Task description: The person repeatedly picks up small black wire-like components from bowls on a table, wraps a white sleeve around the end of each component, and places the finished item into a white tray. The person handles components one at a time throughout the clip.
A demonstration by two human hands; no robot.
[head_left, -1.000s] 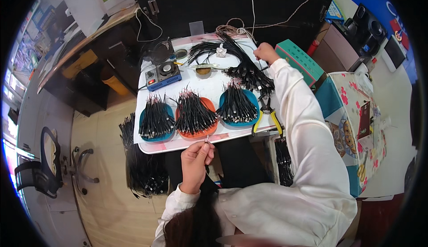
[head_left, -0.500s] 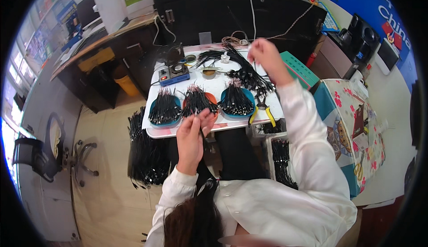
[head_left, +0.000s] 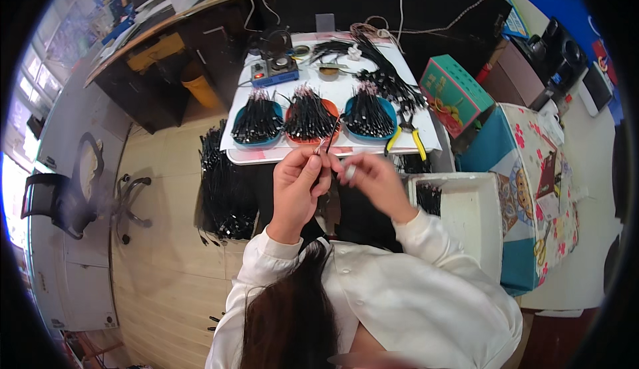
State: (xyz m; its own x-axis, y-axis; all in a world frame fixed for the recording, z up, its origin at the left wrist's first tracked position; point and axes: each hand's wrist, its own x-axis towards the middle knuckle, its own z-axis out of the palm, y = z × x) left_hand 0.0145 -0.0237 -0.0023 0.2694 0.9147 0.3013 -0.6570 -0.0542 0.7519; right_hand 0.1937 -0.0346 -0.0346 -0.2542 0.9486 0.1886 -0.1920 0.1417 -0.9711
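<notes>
The black cable (head_left: 331,137) is thin, flexible and dark along its visible length. A pale end shows next to it at the fingertips; its exact form is too small to tell. The cable is at the middle of the counter's (head_left: 253,158) front edge, its upper part leaning slightly right, in view between the orange tray (head_left: 331,107) and the right blue tray (head_left: 366,136).

Left hand (head_left: 295,186): thumb and index finger are pressed together, pinching the cable; the other fingers are curled. Right hand (head_left: 376,181): fingers are bent, blurred and just beside the left fingertips. Whether they grip the cable cannot be told.

Both blue and orange trays, including the left blue tray (head_left: 245,142), stand in a row along the front edge, filled with bundled black cables. Yellow-handled pliers (head_left: 406,128) lie near the front right corner, jaws toward the rear edge.
</notes>
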